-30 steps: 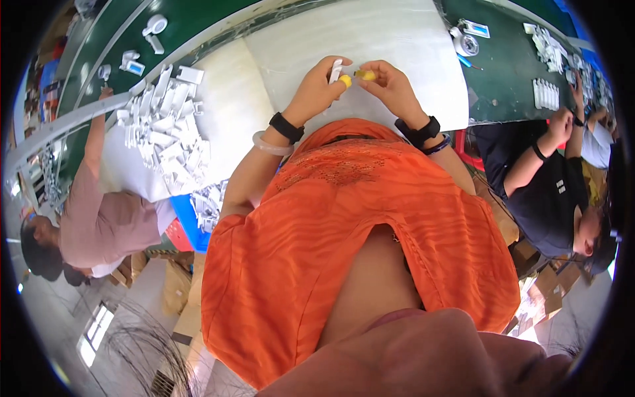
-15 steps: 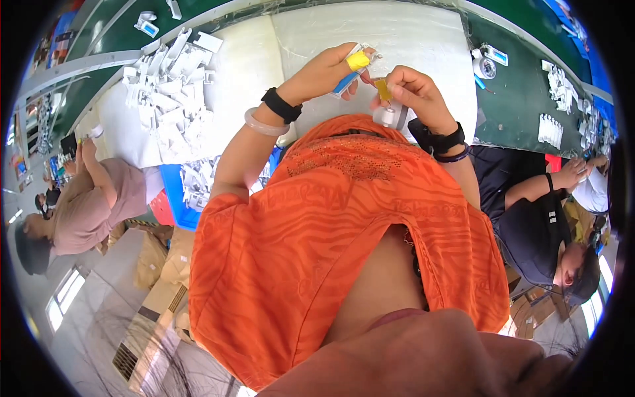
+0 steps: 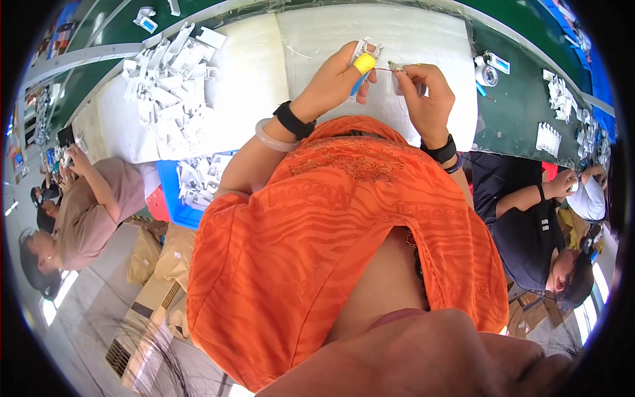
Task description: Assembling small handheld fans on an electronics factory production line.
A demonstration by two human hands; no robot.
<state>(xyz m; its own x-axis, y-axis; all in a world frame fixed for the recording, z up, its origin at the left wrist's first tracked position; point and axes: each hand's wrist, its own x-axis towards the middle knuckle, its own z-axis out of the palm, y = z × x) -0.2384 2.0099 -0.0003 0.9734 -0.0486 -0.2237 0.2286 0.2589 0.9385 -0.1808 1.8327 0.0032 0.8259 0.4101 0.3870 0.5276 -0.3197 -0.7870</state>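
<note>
My left hand (image 3: 334,78) is closed around a white plastic housing (image 3: 372,47), whose open, pronged end sticks out past the fingers. A blue strip (image 3: 359,85) shows along it below the thumb. A yellow covering (image 3: 364,63) wraps the thumb tip. To the right, my right hand (image 3: 428,96) pinches a small metallic part (image 3: 395,67) between thumb and fingers; its exact kind is too small to tell. A thin dark red wire (image 3: 383,69) stretches between the two hands. Both hands are above the white padded sheet.
White plastic housings (image 3: 175,92) lie heaped on the left of the white sheet (image 3: 317,33). A blue bin (image 3: 173,192) of white parts stands below. On the green table (image 3: 509,119) at right are a tape roll (image 3: 486,75) and several white parts (image 3: 548,137). Co-workers sit on both sides.
My right hand has moved up and right, away from my left hand, and the wire between them now shows taut. My left hand has shifted slightly right.
</note>
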